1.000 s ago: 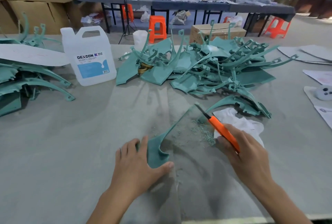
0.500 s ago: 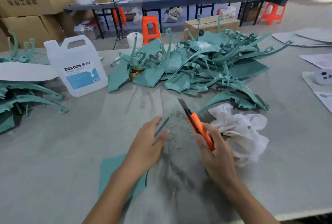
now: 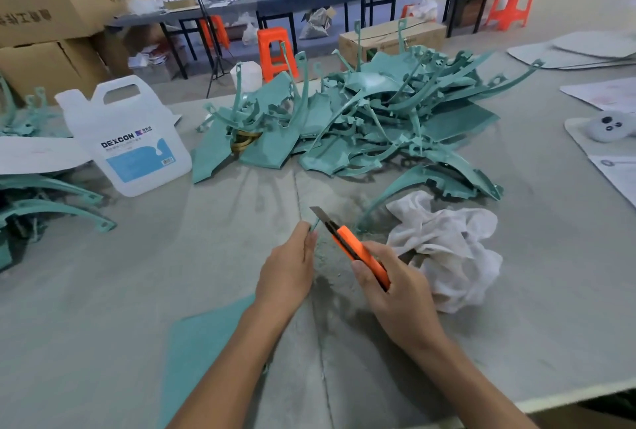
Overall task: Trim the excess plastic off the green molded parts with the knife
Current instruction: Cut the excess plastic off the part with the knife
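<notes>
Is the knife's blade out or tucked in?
Out. The knife in the right hand shows a grey blade past its orange handle.

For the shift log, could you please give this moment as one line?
step: trimming | left hand: pinches green part near its tip | right hand: grips knife, blade beside that tip

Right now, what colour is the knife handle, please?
The knife handle is orange; the right hand grips it. Seen in the head view.

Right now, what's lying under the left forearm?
A green molded part: its flat panel shows beside the forearm, and a thin tip pokes out of the left hand near the knife. The stretch between is covered by hand and wrist.
</notes>
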